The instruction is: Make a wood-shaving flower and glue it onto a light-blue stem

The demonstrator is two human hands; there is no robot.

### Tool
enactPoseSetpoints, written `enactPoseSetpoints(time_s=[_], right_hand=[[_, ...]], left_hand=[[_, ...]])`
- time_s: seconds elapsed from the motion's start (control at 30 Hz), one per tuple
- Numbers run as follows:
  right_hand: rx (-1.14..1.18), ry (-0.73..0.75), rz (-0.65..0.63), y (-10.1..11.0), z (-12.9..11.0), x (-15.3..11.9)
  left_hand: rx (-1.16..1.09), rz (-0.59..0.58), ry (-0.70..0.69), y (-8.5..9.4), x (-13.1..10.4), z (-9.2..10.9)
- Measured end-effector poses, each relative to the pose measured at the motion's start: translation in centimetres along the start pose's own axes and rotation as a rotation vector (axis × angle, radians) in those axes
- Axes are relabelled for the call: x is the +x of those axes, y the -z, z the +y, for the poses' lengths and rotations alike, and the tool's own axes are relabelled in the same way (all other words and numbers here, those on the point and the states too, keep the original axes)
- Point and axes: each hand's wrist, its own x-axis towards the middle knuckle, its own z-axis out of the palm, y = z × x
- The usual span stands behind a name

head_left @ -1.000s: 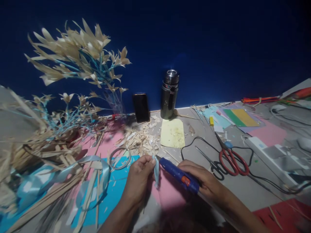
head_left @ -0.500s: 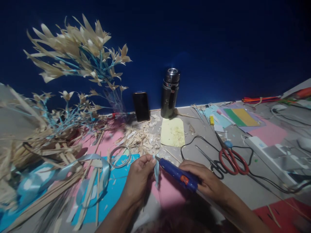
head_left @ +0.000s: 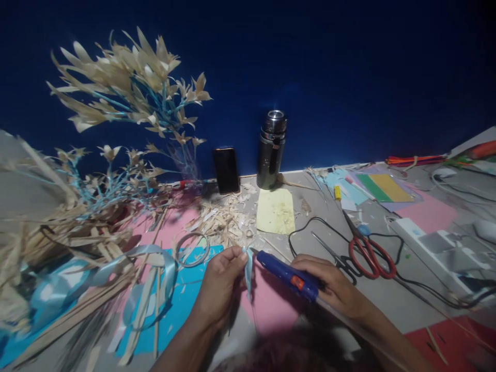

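Between the thumb and fingers of my left hand (head_left: 227, 271) is pinched a short piece of light blue ribbon (head_left: 248, 276), its tail hanging down with a thin dark wire-like strand below it. My right hand (head_left: 329, 281) is wrapped round a blue hot glue gun (head_left: 287, 274) with an orange trigger part. The gun's nozzle points left at the top of the ribbon piece, very close to my left fingertips; whether it touches I cannot tell. A clear glue stick runs out of the gun's rear, under my right wrist.
Scissors with red handles (head_left: 374, 257) lie right of the gun, beside a black-handled pair. A power strip (head_left: 430, 253) sits farther right. Behind stand a thermos (head_left: 271, 155), a phone (head_left: 227, 170) and dried flowers (head_left: 155, 72). Ribbon (head_left: 168, 276) and husk strips cover the left.
The glue gun has shifted slightly right, so its nozzle is a little farther from the ribbon piece. My left hand keeps its pinch in nearly the same place.
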Motion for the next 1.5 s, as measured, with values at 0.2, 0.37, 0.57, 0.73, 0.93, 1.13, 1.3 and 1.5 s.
enactPoseSetpoints(time_s=[0.2, 0.37, 0.57, 0.73, 0.93, 1.13, 1.3, 1.5], right_hand=[[-0.006, -0.005, -0.013, 0.0, 0.1, -0.1], [0.005, -0.02, -0.026, 0.1, 0.3, -0.2], [-0.014, -0.043, -0.027, 0.3, 0.3, -0.2], [-0.022, -0.042, -0.045, 0.2, -0.1, 0.2], [-0.284, -0.114, -0.063, 1.2, 0.5, -0.1], [-0.693, -0.227, -0.103, 2.7, 2.5, 0.0], [-0.807, -0.285, -0.091, 3.1, 3.7, 0.3], [-0.327, -0.207, 0.346, -0.4, 0.2, 0.9]], left_hand=[[0.001, 0.002, 0.005, -0.1, 0.1, 0.0], [-0.007, 0.009, 0.012, -0.1, 0.0, 0.1], [0.019, -0.001, 0.013, 0.0, 0.1, 0.2], [0.026, -0.005, 0.01, 0.1, 0.2, 0.0], [-0.028, -0.014, 0.023, 0.0, 0.0, 0.4], [-0.12, -0.107, 0.069, -0.5, -0.6, 1.1], [-0.163, -0.148, 0.084, -0.8, -0.8, 1.4], [-0.176, -0.243, 0.099, -1.7, -0.7, 1.0]])
